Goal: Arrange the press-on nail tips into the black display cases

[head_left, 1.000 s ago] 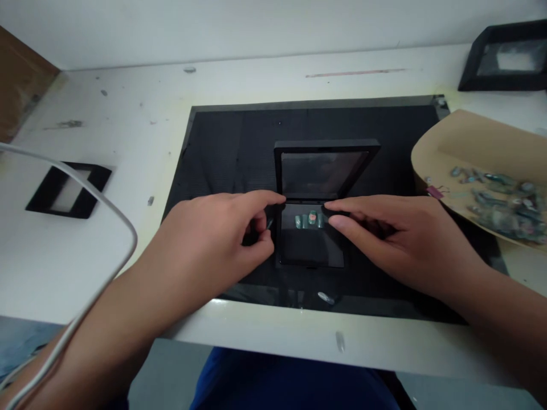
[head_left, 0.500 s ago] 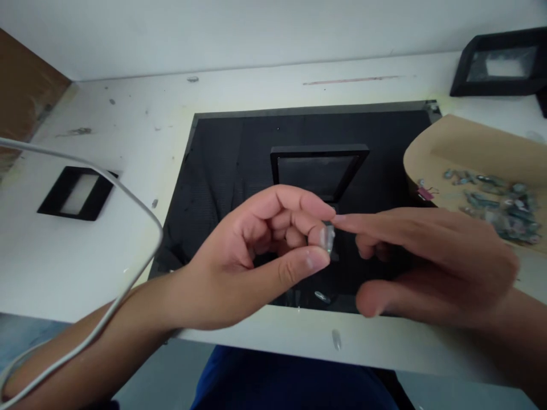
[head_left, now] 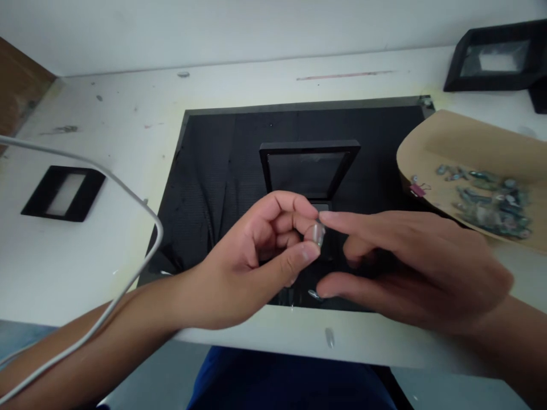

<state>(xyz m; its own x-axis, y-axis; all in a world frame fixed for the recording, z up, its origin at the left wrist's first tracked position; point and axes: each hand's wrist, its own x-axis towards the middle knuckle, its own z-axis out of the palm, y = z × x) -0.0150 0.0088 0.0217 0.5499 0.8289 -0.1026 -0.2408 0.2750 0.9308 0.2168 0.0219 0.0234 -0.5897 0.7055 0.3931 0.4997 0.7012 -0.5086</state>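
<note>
My left hand [head_left: 260, 250] is raised over the black mat [head_left: 222, 165], pinching a small pale greenish stone [head_left: 318, 234] between thumb and fingertips. My right hand [head_left: 410, 265] hovers beside it, index finger stretched out so its tip touches the stone, thumb held apart below. Behind both hands stands a small black display box [head_left: 308, 168], its lid open and upright. The hands hide the box's base and whatever lies in it.
A tan paper sheet [head_left: 470, 139] at the right carries several greenish stones [head_left: 487, 196] and a small pink clip [head_left: 416, 188]. Black frames lie at far right [head_left: 491, 57] and left [head_left: 64, 192]. A white cable [head_left: 128, 199] loops across the left. Loose stones [head_left: 329, 337] lie near the table's front edge.
Both hands lifted off the display box. My left hand now pinches a stone above the mat, and my right index finger has come to touch it.
</note>
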